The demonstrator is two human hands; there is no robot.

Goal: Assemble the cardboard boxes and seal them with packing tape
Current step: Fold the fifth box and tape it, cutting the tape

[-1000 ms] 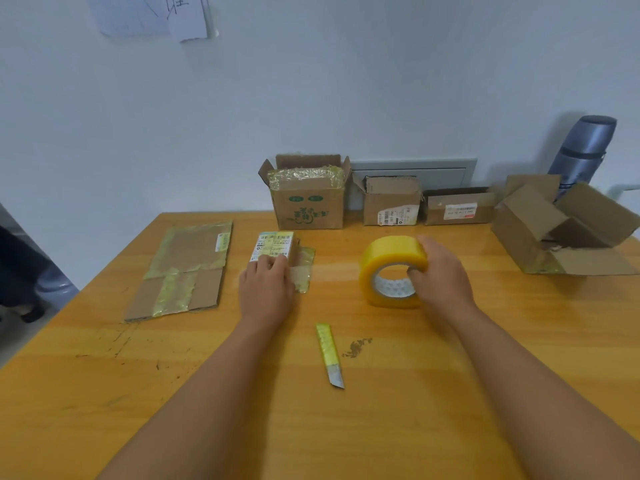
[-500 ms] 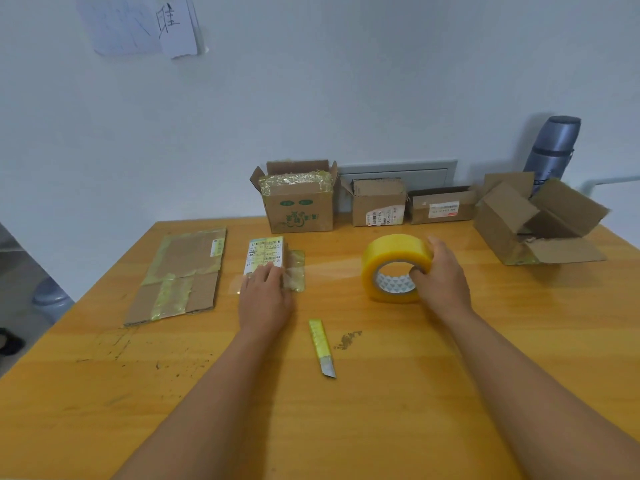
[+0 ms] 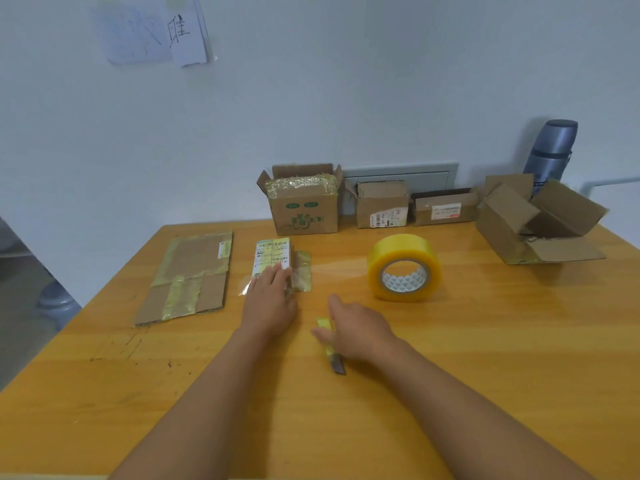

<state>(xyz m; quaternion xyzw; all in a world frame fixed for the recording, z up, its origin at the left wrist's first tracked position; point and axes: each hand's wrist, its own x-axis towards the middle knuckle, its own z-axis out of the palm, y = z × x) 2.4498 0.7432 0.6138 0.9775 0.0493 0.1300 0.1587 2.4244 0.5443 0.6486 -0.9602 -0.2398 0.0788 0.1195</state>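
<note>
Left hand (image 3: 272, 301) pressed flat on the small taped box (image 3: 273, 259) on the table (image 3: 485, 341), likely pinning the clear strip stretched from the tape roll (image 3: 403, 268); right hand (image 3: 356, 332) closing loosely over the yellow cutter (image 3: 330, 344), apparently to sever it.

A big wooden desk (image 3: 485, 358) fills the low part of the view. Its top is yellow-brown and shiny, with dark scratches near its left edge. The back edge of the desk meets a plain wall (image 3: 346, 98) that looks pale blue-white. Two sheets of paper (image 3: 152, 32) hang on the wall, high up on the left; one has a dark mark drawn on it. A flat grey panel (image 3: 398, 173) is set low in the wall, just above the back edge of the desk. Past the left edge is grey floor (image 3: 20, 323). The light is soft and even.
</note>
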